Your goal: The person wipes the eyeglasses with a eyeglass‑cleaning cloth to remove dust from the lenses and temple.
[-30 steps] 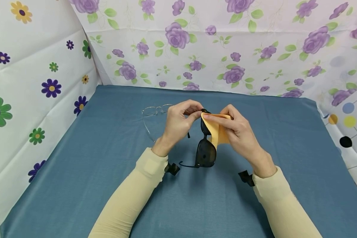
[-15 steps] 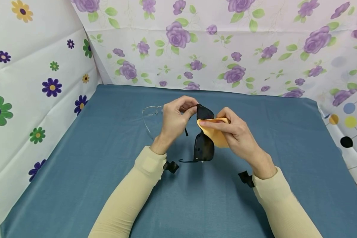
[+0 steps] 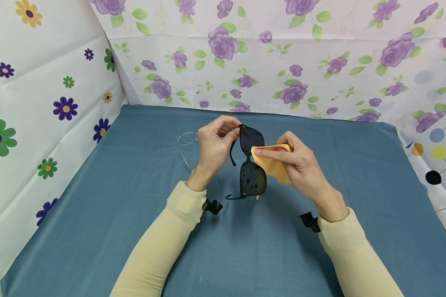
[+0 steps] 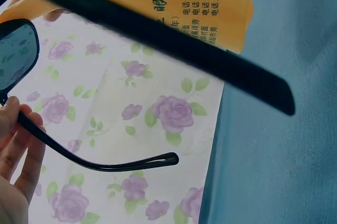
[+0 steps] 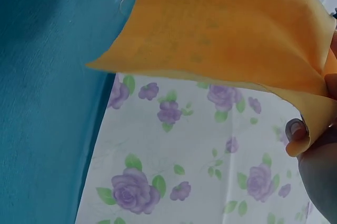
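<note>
Black sunglasses (image 3: 253,178) hang upright in the air, one lens above the other, both temple arms unfolded. My left hand (image 3: 216,142) pinches them near the upper hinge; in the left wrist view its fingers (image 4: 31,150) grip the frame where a temple arm (image 4: 105,167) begins. My right hand (image 3: 301,169) pinches a yellow-orange cleaning cloth (image 3: 276,167) just right of the bridge. Dark printed characters show on the cloth (image 4: 210,2) in the left wrist view. Whether cloth and lens touch cannot be told. In the right wrist view the cloth (image 5: 221,29) hides most of the fingers.
Behind my left hand, a pair of thin-rimmed clear eyeglasses (image 3: 187,139) lies on the blue tablecloth (image 3: 148,165), partly covered by the hand. Flower-print sheets (image 3: 252,53) hang along the back and sides of the table.
The sunglasses have risen and turned, so both lenses now show. My left hand has moved slightly up and left. The cloth has slid off the upper lens toward the bridge, then shifted right.
</note>
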`<action>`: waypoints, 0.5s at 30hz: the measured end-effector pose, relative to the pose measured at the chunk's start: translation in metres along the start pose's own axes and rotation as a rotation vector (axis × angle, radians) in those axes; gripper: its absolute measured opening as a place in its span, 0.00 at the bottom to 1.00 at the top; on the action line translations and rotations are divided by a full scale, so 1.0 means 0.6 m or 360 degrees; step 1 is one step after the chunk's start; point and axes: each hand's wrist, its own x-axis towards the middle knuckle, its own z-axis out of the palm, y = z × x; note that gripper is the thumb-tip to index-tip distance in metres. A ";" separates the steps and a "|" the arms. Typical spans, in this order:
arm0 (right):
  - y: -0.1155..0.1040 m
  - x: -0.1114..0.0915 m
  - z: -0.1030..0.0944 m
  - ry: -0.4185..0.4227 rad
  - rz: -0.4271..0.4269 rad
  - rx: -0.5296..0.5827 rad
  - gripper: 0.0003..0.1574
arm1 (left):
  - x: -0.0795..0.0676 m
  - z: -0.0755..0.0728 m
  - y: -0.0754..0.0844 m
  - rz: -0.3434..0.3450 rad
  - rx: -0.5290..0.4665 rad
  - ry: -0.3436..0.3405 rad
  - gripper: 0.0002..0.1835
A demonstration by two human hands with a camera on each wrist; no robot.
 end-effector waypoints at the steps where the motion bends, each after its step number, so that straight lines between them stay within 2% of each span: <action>1: 0.001 0.000 -0.001 0.0013 0.0002 -0.0002 0.32 | 0.000 -0.001 0.001 -0.0006 -0.0002 0.0000 0.04; 8: 0.006 -0.001 -0.005 0.0069 0.0100 -0.0011 0.29 | 0.000 -0.002 0.003 -0.0042 -0.0024 0.0001 0.04; 15: 0.010 -0.001 -0.003 0.0112 0.0162 -0.0030 0.26 | -0.002 0.003 0.004 -0.0024 -0.0030 -0.0040 0.04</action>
